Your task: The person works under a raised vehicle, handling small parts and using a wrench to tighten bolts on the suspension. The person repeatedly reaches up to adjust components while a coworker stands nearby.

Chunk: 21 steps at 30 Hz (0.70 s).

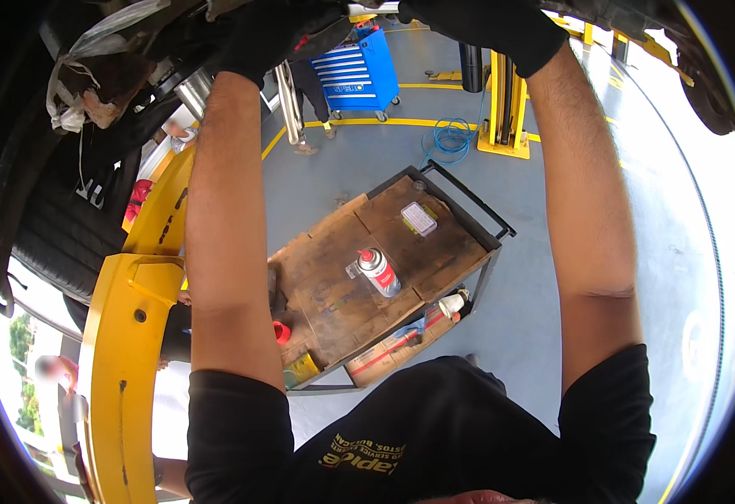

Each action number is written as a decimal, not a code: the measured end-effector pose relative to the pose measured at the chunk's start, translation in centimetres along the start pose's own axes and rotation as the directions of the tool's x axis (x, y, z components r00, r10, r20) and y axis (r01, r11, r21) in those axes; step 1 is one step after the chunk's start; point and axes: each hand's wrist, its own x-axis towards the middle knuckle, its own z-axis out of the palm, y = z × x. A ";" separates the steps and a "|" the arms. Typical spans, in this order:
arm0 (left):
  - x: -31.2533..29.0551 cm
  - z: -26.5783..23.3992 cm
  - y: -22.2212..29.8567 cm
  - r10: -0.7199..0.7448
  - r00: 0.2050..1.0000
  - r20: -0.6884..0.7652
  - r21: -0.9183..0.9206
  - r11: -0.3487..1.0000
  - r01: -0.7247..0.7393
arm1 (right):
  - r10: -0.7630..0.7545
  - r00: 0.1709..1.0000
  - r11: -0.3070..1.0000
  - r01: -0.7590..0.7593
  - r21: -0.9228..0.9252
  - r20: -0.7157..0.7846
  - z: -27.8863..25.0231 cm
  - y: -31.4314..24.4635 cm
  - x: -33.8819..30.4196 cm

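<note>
Both my arms reach up to the top of the head view, and both hands wear black gloves. My left hand (273, 40) is up against dark vehicle parts (166, 42) at the upper left; its fingers blend into the dark and I cannot make out a grip. My right hand (495, 32) is raised beside it, with its fingers cut off by the upper edge. A bright strip (373, 8) shows between the two hands. Whether either hand holds anything is hidden.
Below stands a cart (334, 294) topped with stained cardboard, bearing a spray can (380, 273) and a small clear case (419, 218). A yellow lift arm (120, 336) rises at left. Farther off are a blue tool cabinet (355, 71), a yellow post (506, 109), a coiled blue hose (451, 141) and other people.
</note>
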 end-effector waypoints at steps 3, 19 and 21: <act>-2.1 2.3 -3.2 -0.046 0.989 -0.141 0.145 0.987 0.066 | -0.013 0.900 0.996 -0.029 0.089 0.436 -0.3 0.1 1.8; -0.5 3.6 -4.9 -0.138 0.990 0.032 -0.641 0.757 0.126 | 0.094 0.995 0.989 -0.091 -0.113 0.021 0.4 -5.2 -2.7; -1.7 1.6 -5.8 -0.014 0.980 -0.199 -0.325 0.944 -0.052 | 0.079 0.997 0.992 -0.076 0.104 -0.023 -1.0 -5.3 -0.2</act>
